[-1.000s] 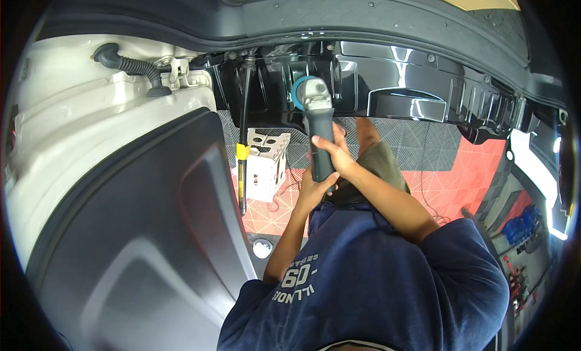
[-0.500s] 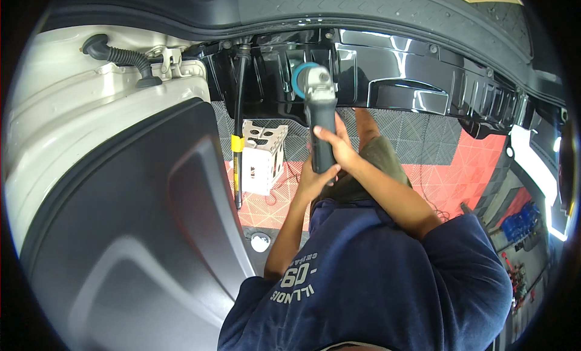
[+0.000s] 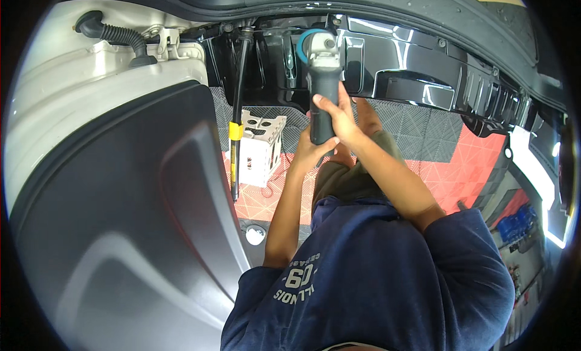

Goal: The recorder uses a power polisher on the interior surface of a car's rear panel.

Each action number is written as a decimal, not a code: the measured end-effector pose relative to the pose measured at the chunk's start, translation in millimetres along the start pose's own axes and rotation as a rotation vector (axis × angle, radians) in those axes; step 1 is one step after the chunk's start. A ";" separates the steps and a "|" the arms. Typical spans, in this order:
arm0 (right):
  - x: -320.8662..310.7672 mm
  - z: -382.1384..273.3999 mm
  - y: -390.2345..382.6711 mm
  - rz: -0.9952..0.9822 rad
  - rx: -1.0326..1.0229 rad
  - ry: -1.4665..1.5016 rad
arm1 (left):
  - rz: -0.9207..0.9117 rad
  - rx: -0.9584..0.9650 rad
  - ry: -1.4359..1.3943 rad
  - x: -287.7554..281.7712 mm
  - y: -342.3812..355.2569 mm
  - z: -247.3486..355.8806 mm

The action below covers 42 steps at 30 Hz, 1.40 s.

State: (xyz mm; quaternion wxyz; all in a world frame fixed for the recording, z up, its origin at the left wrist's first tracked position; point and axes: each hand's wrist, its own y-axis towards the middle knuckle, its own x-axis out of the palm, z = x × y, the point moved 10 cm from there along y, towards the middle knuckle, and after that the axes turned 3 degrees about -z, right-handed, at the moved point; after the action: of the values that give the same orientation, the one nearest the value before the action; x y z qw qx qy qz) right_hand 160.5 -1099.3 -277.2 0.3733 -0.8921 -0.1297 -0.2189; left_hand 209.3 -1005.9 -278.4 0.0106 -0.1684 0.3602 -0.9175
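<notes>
A polisher (image 3: 325,88) with a black body, a silver head and a blue pad (image 3: 302,47) is held out in front of me. My right hand (image 3: 340,120) wraps its body from the right side, thumb across the top. Around the rear end of the tool closes my left hand (image 3: 311,146), with some fingers hidden beneath. The pad is at the glossy black panel (image 3: 396,55) of the vehicle's rear; its working face is mostly hidden behind the head, so contact cannot be made out.
On the left is an opened pale vehicle door with dark inner trim (image 3: 130,181). A black strut (image 3: 239,91) with a yellow band stands left of the polisher. Beyond it, a white step stool (image 3: 257,160) rests on grey and red floor tiles (image 3: 433,184).
The polisher has moved farther up across the black panel, both hands staying on it. The whole view has shifted slightly too.
</notes>
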 end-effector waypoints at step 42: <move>35.2 27.6 27.1 -0.112 0.001 -0.336 | 0.213 0.075 -0.187 -33.8 -15.8 1.5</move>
State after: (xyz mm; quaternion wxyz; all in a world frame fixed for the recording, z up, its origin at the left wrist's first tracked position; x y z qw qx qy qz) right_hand 210.0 -1095.7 -293.9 0.3340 -0.9073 -0.2402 -0.0870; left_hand 243.3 -990.4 -277.1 0.1476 -0.2134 0.3390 -0.9043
